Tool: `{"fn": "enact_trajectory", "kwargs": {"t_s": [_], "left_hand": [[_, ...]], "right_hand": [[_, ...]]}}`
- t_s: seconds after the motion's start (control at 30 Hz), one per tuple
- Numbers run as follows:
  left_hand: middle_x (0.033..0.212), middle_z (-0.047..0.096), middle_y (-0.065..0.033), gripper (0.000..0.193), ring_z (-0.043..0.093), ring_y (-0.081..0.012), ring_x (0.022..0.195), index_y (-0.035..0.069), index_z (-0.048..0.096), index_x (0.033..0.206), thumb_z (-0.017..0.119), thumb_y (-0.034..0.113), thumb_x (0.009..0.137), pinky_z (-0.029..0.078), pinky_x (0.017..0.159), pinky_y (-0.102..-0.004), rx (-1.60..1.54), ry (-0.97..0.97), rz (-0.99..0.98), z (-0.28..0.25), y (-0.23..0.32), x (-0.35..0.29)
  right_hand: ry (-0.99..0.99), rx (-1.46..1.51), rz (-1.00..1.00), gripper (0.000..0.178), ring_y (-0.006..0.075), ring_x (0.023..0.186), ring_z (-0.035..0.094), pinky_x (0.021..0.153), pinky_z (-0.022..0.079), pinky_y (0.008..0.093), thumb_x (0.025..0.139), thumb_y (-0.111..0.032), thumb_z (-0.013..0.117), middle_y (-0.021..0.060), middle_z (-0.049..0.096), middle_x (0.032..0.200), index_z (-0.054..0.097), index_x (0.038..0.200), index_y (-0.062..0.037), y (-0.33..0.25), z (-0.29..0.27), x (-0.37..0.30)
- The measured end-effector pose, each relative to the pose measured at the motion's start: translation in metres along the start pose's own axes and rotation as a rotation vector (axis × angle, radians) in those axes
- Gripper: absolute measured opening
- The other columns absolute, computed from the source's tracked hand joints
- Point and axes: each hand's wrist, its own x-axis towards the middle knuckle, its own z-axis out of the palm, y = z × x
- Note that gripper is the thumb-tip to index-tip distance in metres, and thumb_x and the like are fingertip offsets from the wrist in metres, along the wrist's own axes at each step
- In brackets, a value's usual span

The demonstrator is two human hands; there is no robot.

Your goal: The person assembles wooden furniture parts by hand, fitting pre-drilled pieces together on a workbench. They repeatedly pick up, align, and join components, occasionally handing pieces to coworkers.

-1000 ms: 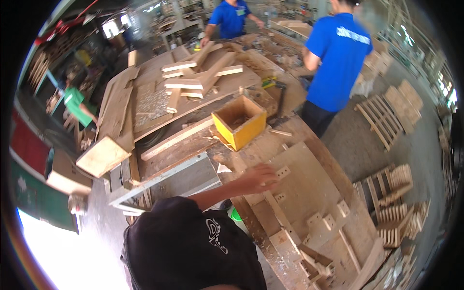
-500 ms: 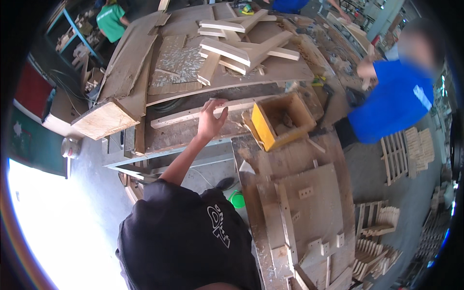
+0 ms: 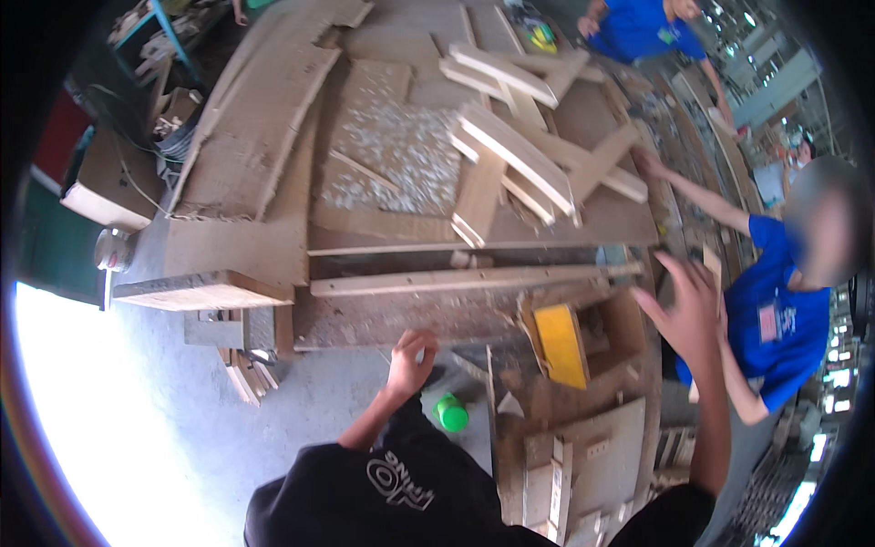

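Left grip: my left grip (image 3: 412, 365) is just below the middle of the frame, near the front edge of the bench (image 3: 392, 319); its fingers curl in toward the thumb, and I cannot tell whether they meet or pinch anything.
Right grip: I hold my right grip (image 3: 690, 314) spread at the right of the frame, thumb and forefinger well apart, with nothing between them.
Long bar: the pale wooden bar (image 3: 456, 280) runs nearly level across the middle of the frame; it is slim and straight-edged, with small dark holes spaced along its face, and its right end lies near my right thumb.
Yellow box: right of centre stands a wooden box (image 3: 561, 346), one side bright yellow, the inside bare brown, its hollow facing up.
Board pile: pale, squared boards (image 3: 515, 159) lie crossed over one another in the upper middle.
Flecked sheet: left of the pile lies a brown sheet (image 3: 392, 155) with whitish flecks.
Lower right: a flat panel (image 3: 597, 428) bears small drilled blocks.
Co-worker: at the right edge, a person in blue (image 3: 775, 319) stretches an arm toward the pile.
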Motion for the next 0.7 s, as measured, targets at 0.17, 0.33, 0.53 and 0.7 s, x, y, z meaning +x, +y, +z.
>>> {"fn": "enact_trajectory", "kwargs": {"t_s": [0.17, 0.33, 0.53, 0.7], "left_hand": [[0.092, 0.069, -0.0117, 0.013, 0.067, -0.0289, 0.089, 0.003, 0.064, 0.078, 0.065, -0.007, 0.071, 0.054, 0.078, -0.0362, 0.062, 0.199, -0.005, -0.057, -0.010, 0.005], [0.094, 0.070, -0.0120, 0.018, 0.068, -0.0246, 0.082, 0.002, 0.065, 0.092, 0.069, -0.001, 0.075, 0.053, 0.075, -0.0320, 0.076, 0.418, -0.136, -0.106, -0.005, -0.014], [0.097, 0.069, -0.0129, 0.027, 0.067, -0.0258, 0.085, 0.002, 0.064, 0.101, 0.073, 0.005, 0.075, 0.053, 0.079, -0.0339, -0.029, 0.301, -0.036, -0.084, 0.013, 0.011], [0.115, 0.063, -0.0162, 0.049, 0.060, -0.0331, 0.107, 0.002, 0.060, 0.115, 0.079, 0.008, 0.070, 0.047, 0.093, -0.0394, -0.032, 0.095, 0.429, -0.043, 0.098, 0.100]], "right_hand": [[-0.049, -0.388, 0.098, 0.083, 0.0355, 0.118, 0.052, 0.105, 0.029, 0.0554, 0.082, -0.068, 0.057, 0.0213, 0.062, 0.121, 0.055, 0.127, 0.0018, -0.015, 0.156, 0.195], [-0.341, -0.185, 0.192, 0.092, 0.0372, 0.128, 0.045, 0.111, 0.023, 0.0575, 0.080, -0.070, 0.057, 0.0275, 0.058, 0.125, 0.053, 0.127, 0.0088, -0.036, 0.196, 0.252], [-0.119, -0.159, 0.102, 0.094, 0.0447, 0.126, 0.045, 0.113, 0.022, 0.0563, 0.079, -0.068, 0.060, 0.0301, 0.059, 0.119, 0.051, 0.127, 0.0122, -0.011, 0.132, 0.222], [0.071, 0.503, 0.149, 0.047, 0.0161, 0.070, 0.059, 0.064, 0.047, 0.0338, 0.088, -0.046, 0.066, 0.0050, 0.064, 0.079, 0.064, 0.099, 0.0000, 0.017, -0.033, 0.135]]}}
